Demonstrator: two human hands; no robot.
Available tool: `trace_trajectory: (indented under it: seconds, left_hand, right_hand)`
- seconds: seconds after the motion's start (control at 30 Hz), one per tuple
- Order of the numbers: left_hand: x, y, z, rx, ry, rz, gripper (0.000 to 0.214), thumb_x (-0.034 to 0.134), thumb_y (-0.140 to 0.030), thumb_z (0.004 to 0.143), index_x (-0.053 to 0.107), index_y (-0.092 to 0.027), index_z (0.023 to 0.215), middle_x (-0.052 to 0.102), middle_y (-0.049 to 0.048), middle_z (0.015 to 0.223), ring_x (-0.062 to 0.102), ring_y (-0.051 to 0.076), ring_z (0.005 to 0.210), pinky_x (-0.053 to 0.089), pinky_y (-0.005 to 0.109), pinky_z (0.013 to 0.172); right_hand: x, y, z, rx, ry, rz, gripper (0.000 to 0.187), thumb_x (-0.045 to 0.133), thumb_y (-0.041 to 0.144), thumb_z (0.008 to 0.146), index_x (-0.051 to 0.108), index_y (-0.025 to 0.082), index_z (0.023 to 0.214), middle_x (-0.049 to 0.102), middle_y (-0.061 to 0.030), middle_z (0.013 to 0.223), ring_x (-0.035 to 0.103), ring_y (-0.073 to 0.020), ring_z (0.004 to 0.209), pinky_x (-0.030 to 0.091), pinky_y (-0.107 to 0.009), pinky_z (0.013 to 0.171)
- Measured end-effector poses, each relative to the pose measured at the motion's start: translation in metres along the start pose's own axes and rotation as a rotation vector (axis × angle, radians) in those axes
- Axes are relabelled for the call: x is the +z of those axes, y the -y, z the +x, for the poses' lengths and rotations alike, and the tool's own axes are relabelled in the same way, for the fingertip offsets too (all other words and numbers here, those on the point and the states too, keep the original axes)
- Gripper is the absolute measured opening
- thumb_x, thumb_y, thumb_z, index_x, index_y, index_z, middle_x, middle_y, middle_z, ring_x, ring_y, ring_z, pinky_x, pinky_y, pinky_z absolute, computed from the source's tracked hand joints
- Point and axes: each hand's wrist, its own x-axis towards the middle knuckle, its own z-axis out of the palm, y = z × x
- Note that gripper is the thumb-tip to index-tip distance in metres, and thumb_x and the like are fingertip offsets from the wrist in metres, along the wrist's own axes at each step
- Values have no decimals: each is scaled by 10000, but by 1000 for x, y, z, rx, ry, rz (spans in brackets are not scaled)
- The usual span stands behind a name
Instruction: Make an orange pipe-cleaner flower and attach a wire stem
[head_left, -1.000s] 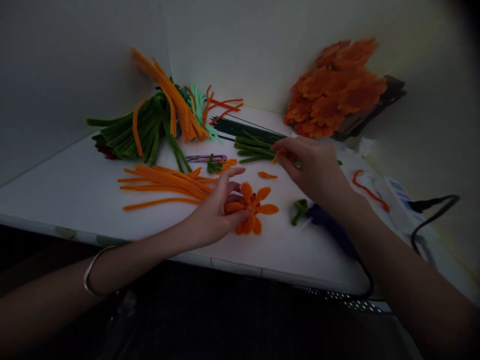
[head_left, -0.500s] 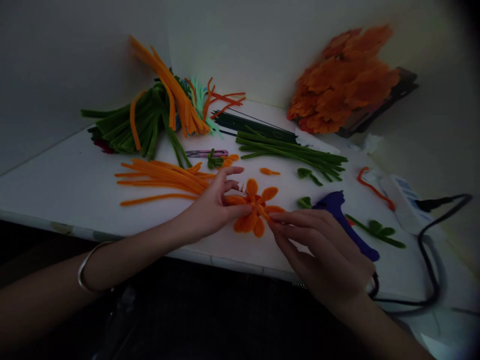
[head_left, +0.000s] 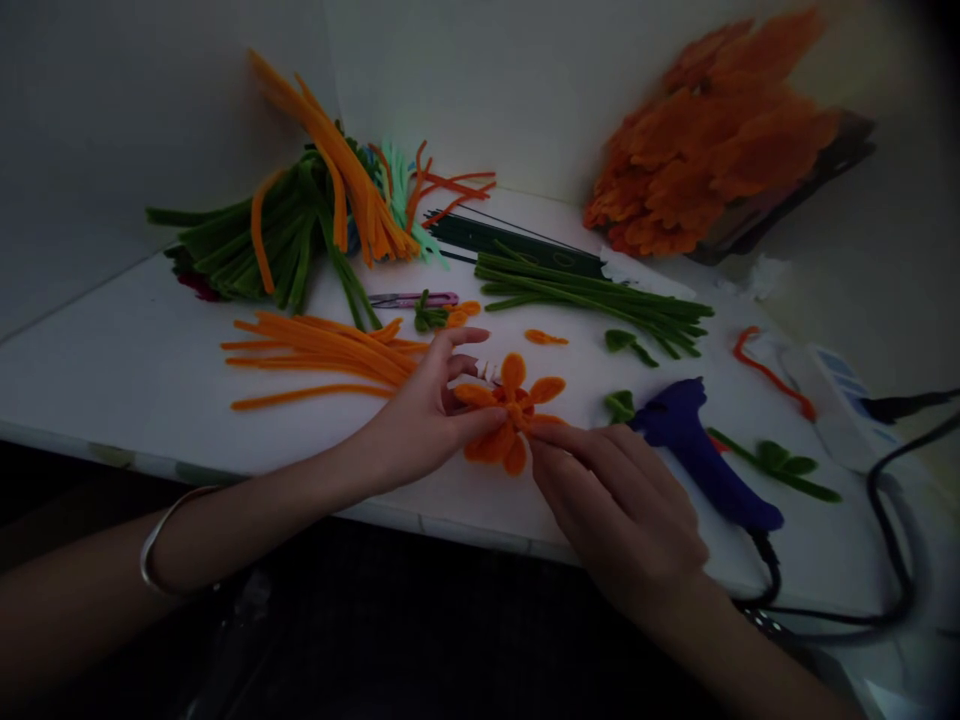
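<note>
An orange pipe-cleaner flower [head_left: 514, 372] with several rounded petals is held just above the front of the white table. My left hand [head_left: 421, 412] pinches it near the centre from the left, thumb on top, with the other fingers curled behind. From the right, my right hand [head_left: 626, 500] pinches at the flower's lower right, thumb and index finger together at a petal's base. What lies between those fingertips is partly hidden. Left of my left hand spreads a fan of orange pipe cleaners [head_left: 319, 350]. A blue glue gun [head_left: 705, 455] lies right of my right hand.
Behind lie green pipe cleaners [head_left: 592, 300], dark thin stems [head_left: 510, 243] and pink-handled snips [head_left: 416, 299]. A green and orange bundle [head_left: 285, 230] stands at back left, orange flowers [head_left: 705, 150] at back right. A power strip [head_left: 844, 400] and black cable [head_left: 892, 540] occupy the right.
My right hand has moved slightly left and closer to the flower's centre, its fingers more curled. The flower stays in my left hand. The view has shifted a little.
</note>
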Motion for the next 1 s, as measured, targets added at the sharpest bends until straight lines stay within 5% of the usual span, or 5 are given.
trace_trajectory:
  seconds: [0.2,0.47,1.0]
  left_hand:
    - [0,1,0,18,-21,27,550,665,-112,719,375,-217,1174,479,-35,913,604,72,706,491,236,679]
    - [0,2,0,-2,-38,-2,589,677,-98,723,366,-207,1211,483,-10,952,612,95,743,504,249,684]
    - [-2,3,2,39,-90,96,555,696,-141,729,381,-209,1181,521,0,971,632,111,779,518,286,756]
  right_hand:
    - [3,3,0,28,-8,-38,439,588,32,855,527,162,1270,676,-103,1006,574,-207,815,513,-364,704]
    - [3,5,6,45,50,-116,299,556,31,883,568,143,1160,620,-93,949,500,-169,751,464,-319,647]
    - [8,9,7,-58,66,-73,369,547,-30,850,523,23,1214,640,-179,992,553,-226,823,499,-351,689]
